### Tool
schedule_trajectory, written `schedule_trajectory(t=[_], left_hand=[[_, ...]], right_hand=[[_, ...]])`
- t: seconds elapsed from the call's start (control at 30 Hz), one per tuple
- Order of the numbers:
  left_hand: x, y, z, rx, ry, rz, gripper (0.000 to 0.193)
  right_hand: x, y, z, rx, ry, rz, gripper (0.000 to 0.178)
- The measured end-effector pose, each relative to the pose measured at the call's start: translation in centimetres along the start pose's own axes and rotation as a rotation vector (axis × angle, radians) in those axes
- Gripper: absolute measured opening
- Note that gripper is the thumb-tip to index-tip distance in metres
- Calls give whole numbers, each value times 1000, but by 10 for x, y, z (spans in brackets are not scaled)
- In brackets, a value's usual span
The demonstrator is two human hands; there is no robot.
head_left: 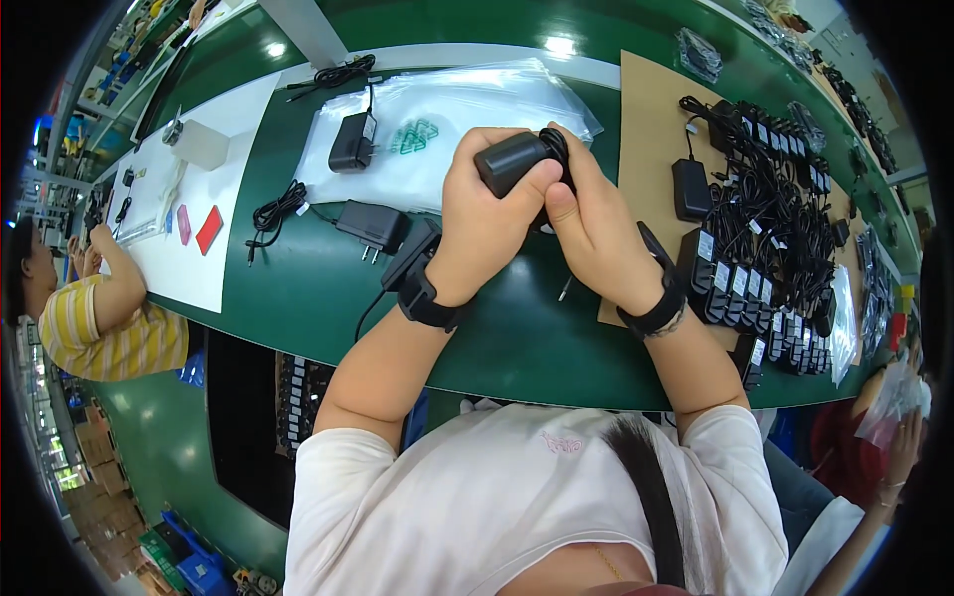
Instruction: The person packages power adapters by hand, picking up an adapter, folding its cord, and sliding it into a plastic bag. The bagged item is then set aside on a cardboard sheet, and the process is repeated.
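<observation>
A black power adapter [511, 163] is up in front of me over the green table. My left hand [479, 223] is closed around its body. My right hand [603, 221] grips the adapter's black cable [556, 147], which is bunched at the adapter's side; a thin cable end hangs below the hands. Just beyond them lies a stack of clear plastic bags [497, 94] with a green print. One black plug adapter [351, 144] rests on the bags. Another plug adapter [372, 225] sits left of my left wrist, prongs toward me, with its coiled cable [275, 216] beside it.
On the right, a cardboard sheet [646, 124] carries rows of black adapters [737, 288] and tangled cables [780, 214]. A white sheet [214, 169] at left holds a red block [209, 230]. Co-workers sit at left [109, 323] and at lower right [863, 437].
</observation>
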State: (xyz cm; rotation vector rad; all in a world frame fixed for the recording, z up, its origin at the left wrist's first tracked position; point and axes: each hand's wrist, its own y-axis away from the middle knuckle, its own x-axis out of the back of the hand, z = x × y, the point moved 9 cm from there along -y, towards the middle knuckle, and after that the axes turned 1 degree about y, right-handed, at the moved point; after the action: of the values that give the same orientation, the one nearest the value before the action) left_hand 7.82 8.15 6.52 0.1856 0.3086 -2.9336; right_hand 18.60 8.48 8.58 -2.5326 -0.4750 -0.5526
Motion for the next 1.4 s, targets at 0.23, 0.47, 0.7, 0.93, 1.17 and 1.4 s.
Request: schedule_trajectory(t=[0.23,0.47,0.7,0.93,1.17,1.4], left_hand=[[7,6,18,-209,-87,54,35],[18,6,12,-66,-78,138,36],[18,33,80,-825,-324,151,40],[-28,43,57,-586,-238,-208,44],[23,14,3,-91,166,194,33],[-4,13,-4,28,176,175,36]], right_hand=[[6,3,-13,51,-8,-16,52],[-30,7,10,63,-233,-269,77],[-31,27,47,-688,-823,-182,41],[-31,31,62,-782,-1300,41,22],[-24,10,51,-436,-917,36,19],[2,19,12,-58,-443,92,46]])
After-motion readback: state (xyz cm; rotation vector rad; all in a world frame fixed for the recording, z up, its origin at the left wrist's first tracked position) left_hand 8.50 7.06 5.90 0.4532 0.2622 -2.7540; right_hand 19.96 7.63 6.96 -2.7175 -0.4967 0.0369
